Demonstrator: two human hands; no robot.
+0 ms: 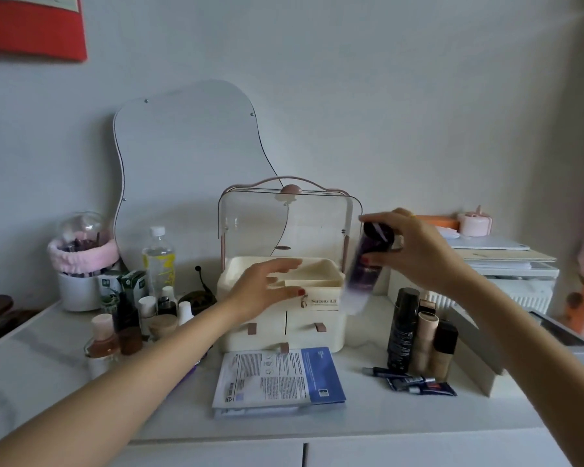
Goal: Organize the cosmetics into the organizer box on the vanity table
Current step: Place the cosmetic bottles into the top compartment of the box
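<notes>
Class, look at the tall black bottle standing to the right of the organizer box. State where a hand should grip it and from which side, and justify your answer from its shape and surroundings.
Grip the tall black bottle around its upper body, coming from above and the left. It stands upright and is cylindrical, so fingers wrap it easily. Its top rises above the beige tube crowding its right side, and small tubes lie at its base in front.

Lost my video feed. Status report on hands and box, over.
Right hand grips blurred purple bottle beside cream organizer box. Left hand open, empty, over box's front edge. Clear lid up, top tray unobstructed.
</notes>
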